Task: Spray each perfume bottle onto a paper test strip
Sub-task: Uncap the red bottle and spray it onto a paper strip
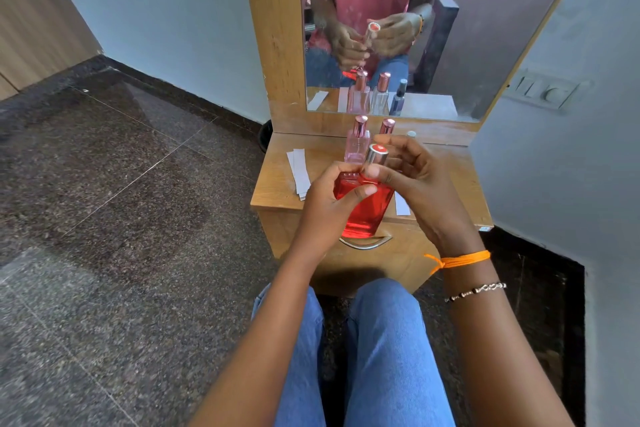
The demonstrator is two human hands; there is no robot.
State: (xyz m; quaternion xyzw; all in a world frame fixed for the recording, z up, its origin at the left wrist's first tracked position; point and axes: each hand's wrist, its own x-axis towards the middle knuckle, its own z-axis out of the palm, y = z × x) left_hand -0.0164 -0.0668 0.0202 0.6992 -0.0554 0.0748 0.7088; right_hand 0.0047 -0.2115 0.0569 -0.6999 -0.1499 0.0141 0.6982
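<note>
Red bottle (363, 204) upright in hands (367, 194), cap (376, 153) uppermost.

Glossy red glass bottle (363, 204) with shiny metal cap (376, 153) — matt paper strips (300, 173), wood table (277, 191).

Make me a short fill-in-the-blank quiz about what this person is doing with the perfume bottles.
1. The left hand holds a bottle of ____ liquid.
2. The right hand pinches that bottle's ____ cap.
3. The paper strips lie on the wooden ____.
4. Behind the table stands a ____ reflecting the person.

Missing words: red; silver; table; mirror
</note>
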